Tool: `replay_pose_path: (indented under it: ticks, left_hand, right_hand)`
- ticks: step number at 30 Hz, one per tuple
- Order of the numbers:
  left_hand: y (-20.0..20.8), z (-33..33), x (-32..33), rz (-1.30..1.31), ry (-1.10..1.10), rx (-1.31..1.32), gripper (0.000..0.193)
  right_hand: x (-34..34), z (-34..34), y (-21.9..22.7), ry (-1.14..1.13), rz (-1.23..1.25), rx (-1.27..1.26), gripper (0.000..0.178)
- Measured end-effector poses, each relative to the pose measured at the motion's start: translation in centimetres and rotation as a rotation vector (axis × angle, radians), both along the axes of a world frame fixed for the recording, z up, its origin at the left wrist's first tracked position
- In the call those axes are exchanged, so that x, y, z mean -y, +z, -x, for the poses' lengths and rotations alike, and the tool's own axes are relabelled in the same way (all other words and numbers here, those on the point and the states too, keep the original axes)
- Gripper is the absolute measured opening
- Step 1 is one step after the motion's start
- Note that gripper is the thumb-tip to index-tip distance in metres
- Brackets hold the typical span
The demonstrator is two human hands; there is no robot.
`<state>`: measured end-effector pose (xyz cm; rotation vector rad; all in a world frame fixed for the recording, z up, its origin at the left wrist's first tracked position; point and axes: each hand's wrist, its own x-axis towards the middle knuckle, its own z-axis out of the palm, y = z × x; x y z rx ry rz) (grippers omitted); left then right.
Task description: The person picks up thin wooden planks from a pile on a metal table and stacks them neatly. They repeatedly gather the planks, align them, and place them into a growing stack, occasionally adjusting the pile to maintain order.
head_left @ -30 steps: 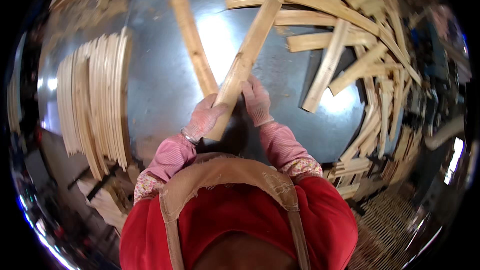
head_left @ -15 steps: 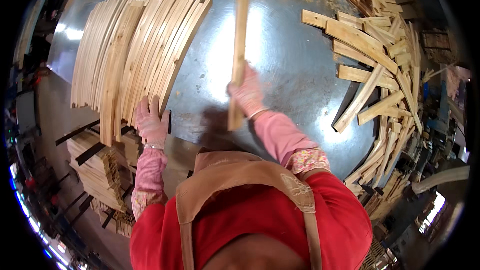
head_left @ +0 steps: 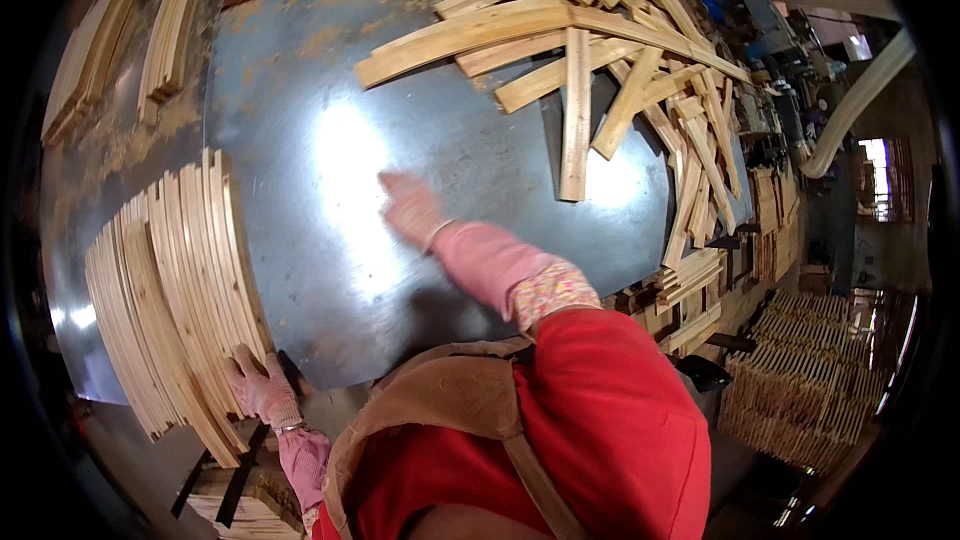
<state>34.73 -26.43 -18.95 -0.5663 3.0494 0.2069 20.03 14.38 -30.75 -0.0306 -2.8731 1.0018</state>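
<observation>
Clock centred on mid-view. Row of pale wooden slats (head_left: 190, 270) at nine to eight o'clock, packed side by side on the metal table (head_left: 300, 310). One longer slat (head_left: 158, 295) among them juts past the others' near ends. My left hand (head_left: 262, 387), at eight, lies on the row's near end, fingers a little apart, not closed round any piece. My right hand (head_left: 412, 208), at ten and close to centre, is out over the table, well apart from the row; motion blur, cannot tell how wide its fingers stand. Loose heap of boards (head_left: 575, 110) at one, crossing at all angles. Two small stacks (head_left: 172, 35) at ten, sawdust (head_left: 130, 145) around them. Big slatted stack (head_left: 800, 380) at four, beyond the table.
</observation>
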Motion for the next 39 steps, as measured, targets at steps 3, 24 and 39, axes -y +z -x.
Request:
replay_pose_path:
  ticks: [3,24,39]
  left_hand:
    - [-0.4,0.6,-5.1,-0.029,-0.140,-0.105,0.062]
    - [-0.8,9.0,-46.5,-1.344,0.074,0.867,0.065]
    - [-1.9,4.8,-27.4,-0.930,-0.271,0.600,0.056]
  right_hand:
    - [-19.3,2.4,7.6,-0.395,-0.584,-0.078,0.046]
    - [-49.0,-7.1,6.4,-0.887,0.980,0.132,0.036]
    - [-26.1,-5.8,3.1,-0.403,0.836,0.336,0.047]
